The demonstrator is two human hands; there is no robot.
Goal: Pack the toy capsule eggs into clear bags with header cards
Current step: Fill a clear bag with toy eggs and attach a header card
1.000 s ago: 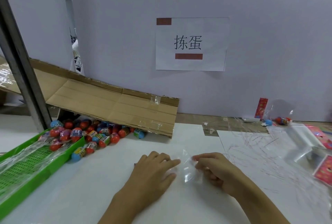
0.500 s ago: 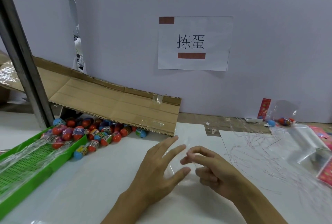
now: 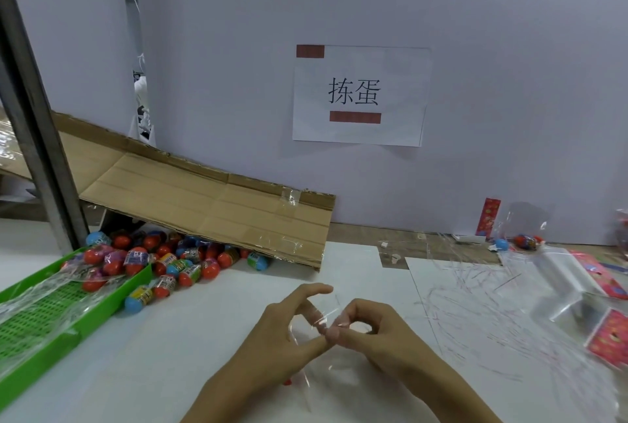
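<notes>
Low in the middle of the frame, the left hand and the right hand meet over the white table, both working one clear bag. The right hand has thumb and forefinger curled into a ring, pinching the film at its mouth; the left hand pinches the same edge with its thumb, its forefinger raised and bent above. The bag looks empty, and I judge the mouth is being teased open, so for this bag no egg is in yet and no header card is on. A small red bit shows under the film below the hands; what it is cannot be told.

Left of the hands, the toy capsule eggs lie in a loose heap at the foot of a sloped cardboard sheet, most on the table and some over the near end of a green tray. That tray holds a few eggs and crumpled clear film, little else that can be made out.

At the right edge, red header cards lie near a clear plastic box whose contents are not visible. In the upper right, against the wall, one bag already holds an egg or two, with a blue egg loose beside it. Most of the heap remains unpacked.
</notes>
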